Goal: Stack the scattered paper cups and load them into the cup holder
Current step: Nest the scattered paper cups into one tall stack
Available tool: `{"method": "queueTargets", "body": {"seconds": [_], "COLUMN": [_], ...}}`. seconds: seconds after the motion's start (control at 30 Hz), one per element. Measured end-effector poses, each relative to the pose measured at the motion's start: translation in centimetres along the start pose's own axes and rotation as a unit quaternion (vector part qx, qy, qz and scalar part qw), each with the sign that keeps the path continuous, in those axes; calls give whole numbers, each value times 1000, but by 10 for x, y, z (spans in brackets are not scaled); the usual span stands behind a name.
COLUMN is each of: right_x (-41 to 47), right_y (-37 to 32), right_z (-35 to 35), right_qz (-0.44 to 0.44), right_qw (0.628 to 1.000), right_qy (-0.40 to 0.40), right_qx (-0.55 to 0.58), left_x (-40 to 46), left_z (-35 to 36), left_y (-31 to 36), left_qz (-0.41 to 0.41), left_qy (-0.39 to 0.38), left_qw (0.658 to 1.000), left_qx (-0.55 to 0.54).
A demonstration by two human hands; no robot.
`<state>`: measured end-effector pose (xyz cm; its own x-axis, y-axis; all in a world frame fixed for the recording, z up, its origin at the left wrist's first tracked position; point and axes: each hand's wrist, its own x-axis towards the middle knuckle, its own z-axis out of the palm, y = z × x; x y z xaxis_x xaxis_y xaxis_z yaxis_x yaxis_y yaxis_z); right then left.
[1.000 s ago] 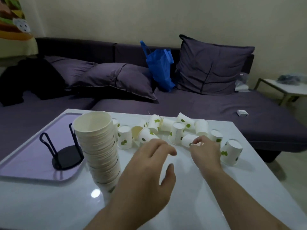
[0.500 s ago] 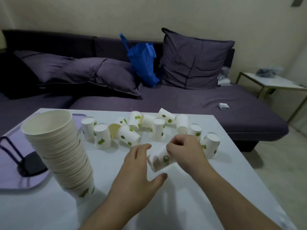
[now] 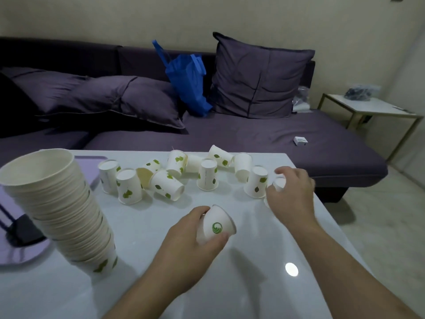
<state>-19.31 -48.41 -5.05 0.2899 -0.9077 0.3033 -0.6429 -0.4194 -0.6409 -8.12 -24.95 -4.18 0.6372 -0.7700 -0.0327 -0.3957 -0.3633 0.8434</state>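
Between both hands (image 3: pixel 197 240): one gripped cup (image 3: pixel 215 225).

No words, numbers or brand names can be read anywhere. The only sign is a round green swirl emblem printed on the side of the paper cup (image 3: pixel 215 226) that the left hand (image 3: pixel 193 245) holds on its side; it carries no lettering that can be made out. The other cups on the table show only green leaf prints, and the small white box (image 3: pixel 300 141) on the sofa is too small to read
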Motion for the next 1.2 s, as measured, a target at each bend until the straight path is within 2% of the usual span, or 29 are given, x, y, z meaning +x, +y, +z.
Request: {"method": "queueTargets", "body": {"seconds": [0.13, 0.27, 0.4, 0.47, 0.53, 0.6, 0.7, 0.83, 1.0, 1.2], "right_x": [10, 11, 8, 3, -2, -11, -26, -50, -73, -94], "right_y": [29, 28, 11, 0, -11, -25, -49, -90, -127, -162], "right_z": [9, 0, -15, -23, -29, -36, -47, -53, -51, -23], "right_qz": [61, 74, 68, 68, 77, 81, 33, -51, -48, -47], "right_qw": [993, 994, 972, 961, 965, 956, 879, 791, 699, 725], "right_qy": [-79, -72, -144, -177, -219, -275, -369, -446, -437, -369], "right_qx": [-61, -27, -174, -201, -125, 62, 301, 415, 564, 579], "left_x": [-3, -5, -9, -12, -16, -20, -28, -44, -71, -86], "left_z": [1, -2, -10, -16, -22, -29, -42, -61, -101, -177], "left_y": [1, 5, 9, 10, 10, 10, 11, 20, 42, 65], "left_qz": [-8, -2, -2, -5, -3, 2, 21, 61, 128, 251], "left_qy": [6, -1, 3, 6, 12, 27, 62, 97, 160, 308], "left_qw": [999, 998, 997, 996, 996, 994, 989, 980, 963, 902], "left_qx": [-37, -66, -82, -83, -90, -102, -131, -163, -172, -166]}}
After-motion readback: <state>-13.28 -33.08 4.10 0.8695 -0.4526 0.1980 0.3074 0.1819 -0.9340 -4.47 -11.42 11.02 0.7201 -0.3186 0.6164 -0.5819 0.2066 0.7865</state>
